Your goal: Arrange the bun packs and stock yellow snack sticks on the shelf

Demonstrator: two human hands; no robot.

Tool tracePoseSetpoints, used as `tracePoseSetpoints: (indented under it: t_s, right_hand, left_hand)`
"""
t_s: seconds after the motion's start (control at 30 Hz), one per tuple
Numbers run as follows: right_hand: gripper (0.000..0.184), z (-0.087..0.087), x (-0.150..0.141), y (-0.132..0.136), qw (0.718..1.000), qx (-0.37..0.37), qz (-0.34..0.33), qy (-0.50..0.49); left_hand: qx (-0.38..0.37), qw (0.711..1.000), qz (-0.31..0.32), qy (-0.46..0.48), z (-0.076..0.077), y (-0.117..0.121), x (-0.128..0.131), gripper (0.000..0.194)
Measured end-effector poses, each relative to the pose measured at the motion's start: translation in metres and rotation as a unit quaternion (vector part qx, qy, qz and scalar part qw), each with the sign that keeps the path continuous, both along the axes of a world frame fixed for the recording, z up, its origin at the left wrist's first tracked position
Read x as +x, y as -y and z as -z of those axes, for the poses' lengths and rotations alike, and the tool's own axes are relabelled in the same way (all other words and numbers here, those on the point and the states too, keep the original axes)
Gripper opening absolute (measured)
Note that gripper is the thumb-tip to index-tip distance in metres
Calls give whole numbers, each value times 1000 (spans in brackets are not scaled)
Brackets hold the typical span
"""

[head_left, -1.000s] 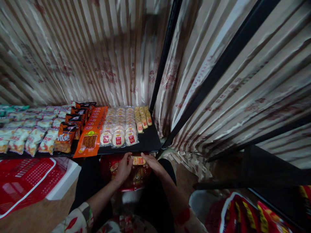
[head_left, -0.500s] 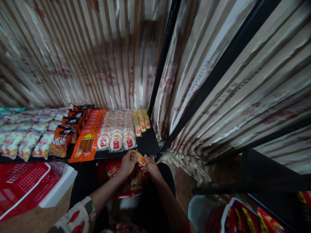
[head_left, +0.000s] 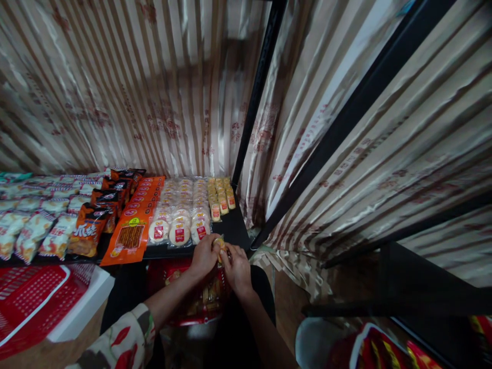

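My left hand (head_left: 203,254) and my right hand (head_left: 235,265) meet at the front edge of a black shelf (head_left: 234,233), and both pinch one small yellow snack packet (head_left: 219,242). Just beyond them a row of the same yellow packets (head_left: 220,197) runs back along the shelf's right side. Round white cakes in clear wrappers (head_left: 180,212) lie left of that row. Under my hands sits a red basket (head_left: 194,297) with more packets in it.
Orange flat packs (head_left: 135,218), dark orange bags (head_left: 98,212) and pale bags (head_left: 36,220) fill the shelf leftwards. Striped curtain hangs behind. A black post (head_left: 255,97) and slanted bar (head_left: 346,118) stand right. A red basket (head_left: 31,300) lies lower left; red bags (head_left: 384,351) lower right.
Both hands rose from the red basket with the yellow packet to the shelf's front edge. The view drifted slightly down and right.
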State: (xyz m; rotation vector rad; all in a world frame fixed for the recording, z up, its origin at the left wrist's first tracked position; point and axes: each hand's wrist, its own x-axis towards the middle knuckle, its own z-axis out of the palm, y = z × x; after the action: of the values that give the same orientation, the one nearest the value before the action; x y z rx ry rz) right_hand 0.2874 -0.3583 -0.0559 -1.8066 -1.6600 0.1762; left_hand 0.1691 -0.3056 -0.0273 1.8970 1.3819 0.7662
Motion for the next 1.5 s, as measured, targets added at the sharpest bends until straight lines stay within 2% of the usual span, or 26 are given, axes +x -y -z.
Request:
tracePoseSetpoints:
  t_s: [0.23,0.57,0.87,1.27,1.5]
  right_hand:
    - [42,4,-2,-9,999,25,16,17]
    - [40,8,1,-30,998,16,64,17]
    - [44,19,12,-65,993,48,108,4]
    - [45,21,22,-116,985,74,132,-83]
    - [40,23,23,-136,989,65,124,-51]
  left_hand:
    - [13,1000,-4,-18,-10,-9,15,31]
    - [0,999,-36,4,-11,-25,30,31]
    - [-11,997,-65,26,-7,-44,44,35]
    - [-27,999,-42,13,-13,-69,55,45]
    - [-34,999,-42,5,-11,-78,55,47]
